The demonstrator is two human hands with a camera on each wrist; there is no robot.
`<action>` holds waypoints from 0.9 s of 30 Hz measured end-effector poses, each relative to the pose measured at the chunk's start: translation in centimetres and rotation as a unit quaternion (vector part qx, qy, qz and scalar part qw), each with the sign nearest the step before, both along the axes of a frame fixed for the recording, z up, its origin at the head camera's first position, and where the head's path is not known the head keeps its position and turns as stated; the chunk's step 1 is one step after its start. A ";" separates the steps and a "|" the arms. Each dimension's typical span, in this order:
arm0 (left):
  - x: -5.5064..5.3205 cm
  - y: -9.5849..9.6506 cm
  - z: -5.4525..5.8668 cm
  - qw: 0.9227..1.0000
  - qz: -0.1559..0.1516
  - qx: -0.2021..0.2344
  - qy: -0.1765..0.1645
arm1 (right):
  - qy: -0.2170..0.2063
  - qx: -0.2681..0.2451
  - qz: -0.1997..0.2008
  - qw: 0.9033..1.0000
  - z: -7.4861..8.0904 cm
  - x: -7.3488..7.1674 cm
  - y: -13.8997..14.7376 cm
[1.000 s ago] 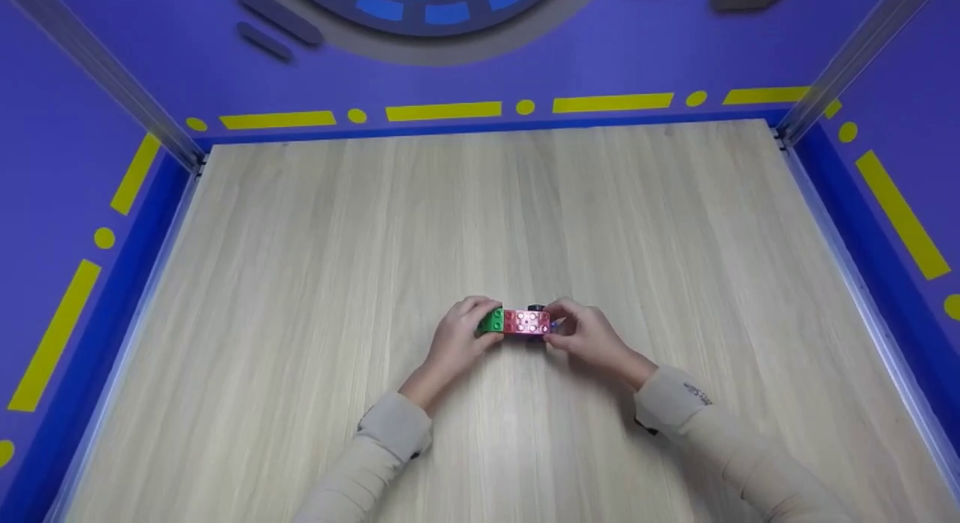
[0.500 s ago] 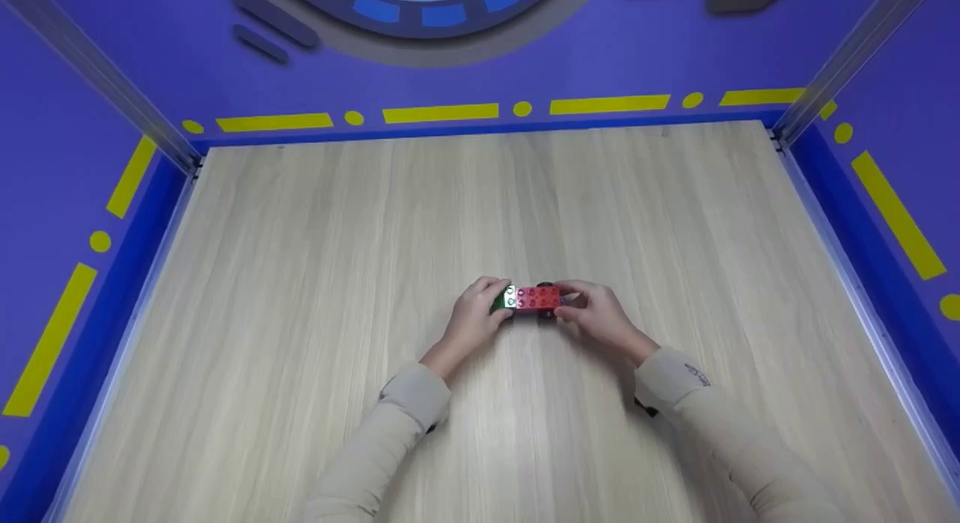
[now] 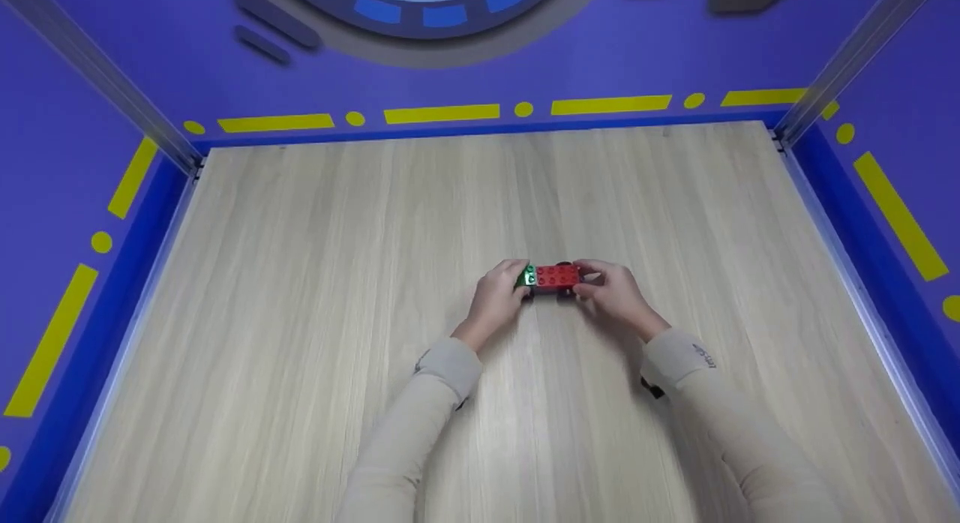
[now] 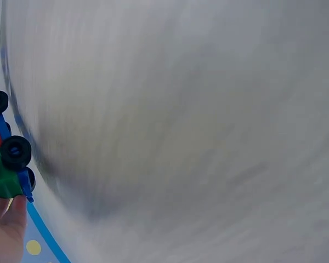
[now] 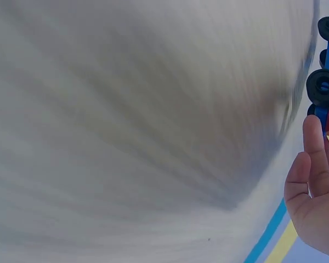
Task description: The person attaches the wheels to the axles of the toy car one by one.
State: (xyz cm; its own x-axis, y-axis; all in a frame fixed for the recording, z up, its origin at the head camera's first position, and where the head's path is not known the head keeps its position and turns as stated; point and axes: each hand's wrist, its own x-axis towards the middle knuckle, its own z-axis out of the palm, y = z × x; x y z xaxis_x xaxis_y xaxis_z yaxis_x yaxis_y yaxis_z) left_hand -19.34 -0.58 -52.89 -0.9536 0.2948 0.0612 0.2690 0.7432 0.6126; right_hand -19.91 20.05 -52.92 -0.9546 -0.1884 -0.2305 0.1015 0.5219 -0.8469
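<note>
A toy brick car [image 3: 556, 277] is held between both hands over the wooden table. Its top carries a red studded brick [image 3: 552, 275] and, at the left end, a green brick [image 3: 530, 275]. My left hand [image 3: 496, 292] grips the green end, with thumb and fingers on opposite sides. At the red end, my right hand [image 3: 615, 289] pinches the car between thumb and fingers. The left wrist view catches black wheels [image 4: 16, 152] on a blue base [image 4: 26, 181] under the green brick. In the right wrist view, fingers [image 5: 317, 159] lie against the base beside a black wheel [image 5: 324, 87].
The light wooden table [image 3: 360, 245] runs up to a purple back wall [image 3: 465, 80] with yellow markings. Purple side walls [image 3: 52, 133] and metal corner posts [image 3: 847, 65] bound it left and right.
Both hands have moved the car away from the person and to the right across the table. Their hold on its two ends looks the same.
</note>
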 end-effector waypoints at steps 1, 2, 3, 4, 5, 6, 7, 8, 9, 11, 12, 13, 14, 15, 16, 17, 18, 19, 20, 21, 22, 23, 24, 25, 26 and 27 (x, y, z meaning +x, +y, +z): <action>-0.1 0.1 0.0 1.000 0.000 -0.003 0.001 | -0.001 0.004 0.001 1.000 0.0 -0.1 0.1; -0.2 0.3 0.0 1.000 0.001 -0.006 0.002 | -0.005 0.007 -0.001 1.000 0.0 -0.2 0.1; -0.3 0.3 0.1 1.000 0.001 -0.012 0.001 | -0.007 0.011 0.000 1.000 0.0 -0.2 0.2; -0.4 0.4 0.1 1.000 0.001 -0.016 -0.001 | -0.009 0.016 0.002 1.000 0.0 -0.3 0.3; -0.4 0.5 0.1 1.000 0.001 -0.020 -0.001 | -0.013 0.020 0.001 1.000 -0.1 -0.4 0.3; -0.5 0.5 0.1 1.000 0.001 -0.022 -0.001 | -0.014 0.024 0.002 1.000 -0.1 -0.5 0.4; -0.5 0.6 0.1 1.000 0.002 -0.024 -0.001 | -0.014 0.028 0.003 1.000 -0.1 -0.5 0.4; -0.6 0.6 0.1 1.000 0.002 -0.024 0.001 | -0.014 0.031 0.005 0.999 -0.1 -0.6 0.4; -0.6 0.7 0.1 1.000 0.003 -0.024 0.002 | -0.012 0.035 0.007 0.999 -0.1 -0.6 0.5; -0.7 0.7 0.1 1.000 0.004 -0.023 0.008 | -0.014 0.040 0.008 0.999 0.0 -0.7 0.4; -0.7 0.7 0.1 1.000 0.005 -0.023 0.010 | -0.014 0.041 0.011 0.999 0.0 -0.8 0.4; -0.7 0.7 0.1 1.000 0.005 -0.023 0.012 | -0.017 0.042 0.011 0.999 0.0 -0.8 0.4; -0.7 0.7 0.0 1.000 0.005 -0.023 0.012 | -0.021 0.042 0.010 0.999 0.0 -0.8 0.4; -0.7 0.7 0.0 1.000 0.006 -0.023 0.010 | -0.025 0.042 0.008 0.999 0.0 -0.8 0.4; -0.7 0.8 0.0 1.000 0.006 -0.023 0.008 | -0.027 0.043 0.007 0.999 0.0 -0.9 0.4; -0.8 0.8 0.0 1.000 0.006 -0.023 0.006 | -0.028 0.044 0.006 0.999 0.0 -0.9 0.4; -0.8 0.8 0.0 1.000 0.006 -0.022 0.002 | -0.030 0.045 0.006 0.998 0.0 -0.9 0.4; -0.8 0.8 -0.1 1.000 0.007 -0.021 -0.002 | -0.032 0.046 0.005 0.998 0.0 -0.9 0.4; -0.8 0.8 -0.1 1.000 0.008 -0.019 -0.006 | -0.032 0.046 0.003 0.998 0.0 -1.0 0.4; -0.9 0.8 -0.1 1.000 0.008 -0.017 -0.009 | -0.029 0.049 0.004 0.998 0.0 -1.0 0.5; -0.9 0.8 0.0 1.000 0.009 -0.017 -0.011 | -0.026 0.051 0.006 0.998 0.0 -1.0 0.5; -0.9 0.8 0.0 1.000 0.009 -0.016 -0.014 | -0.025 0.051 0.007 0.998 0.0 -1.0 0.5; -0.9 0.8 0.0 1.000 0.010 -0.016 -0.015 | -0.024 0.050 0.008 0.998 0.0 -1.0 0.5; -1.0 0.8 0.0 1.000 0.010 -0.015 -0.017 | -0.022 0.051 0.009 0.998 0.0 -1.1 0.5; -1.0 0.9 -0.1 1.000 0.011 -0.015 -0.018 | -0.022 0.052 0.010 0.998 0.0 -1.1 0.6; -1.0 0.9 0.0 1.000 0.011 -0.017 -0.021 | -0.020 0.052 0.012 0.998 0.0 -1.1 0.6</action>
